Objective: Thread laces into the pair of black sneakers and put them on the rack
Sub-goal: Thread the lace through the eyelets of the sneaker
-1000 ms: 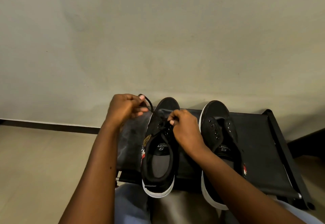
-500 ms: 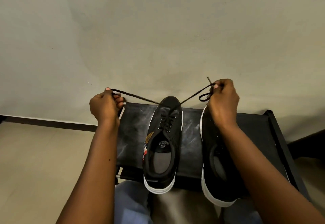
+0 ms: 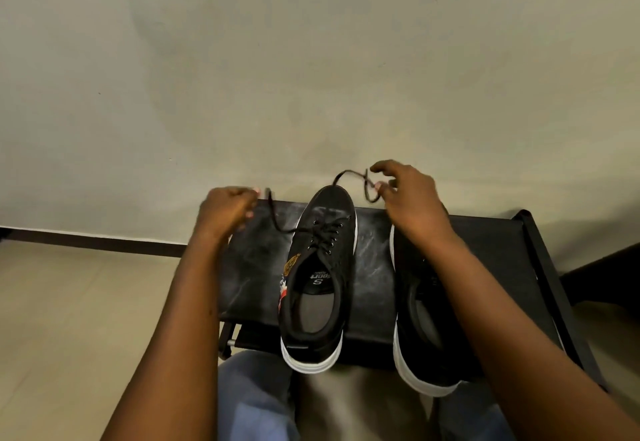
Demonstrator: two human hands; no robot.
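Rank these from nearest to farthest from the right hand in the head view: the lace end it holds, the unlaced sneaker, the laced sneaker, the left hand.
1. Lace end: pinched in the right hand.
2. Unlaced sneaker: directly under that hand and forearm.
3. Laced sneaker: to its left, mid-rack.
4. Left hand: farthest, at the rack's left edge.

Two black white-soled sneakers [image 3: 320, 277] side by side, toes wallward, atop the black rack [image 3: 374, 267], left one's lace [image 3: 363, 186] ends loose.

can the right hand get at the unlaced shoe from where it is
Probably yes: the right hand hovers above the unlaced shoe, nothing between them, though its fingers still pinch the lace.
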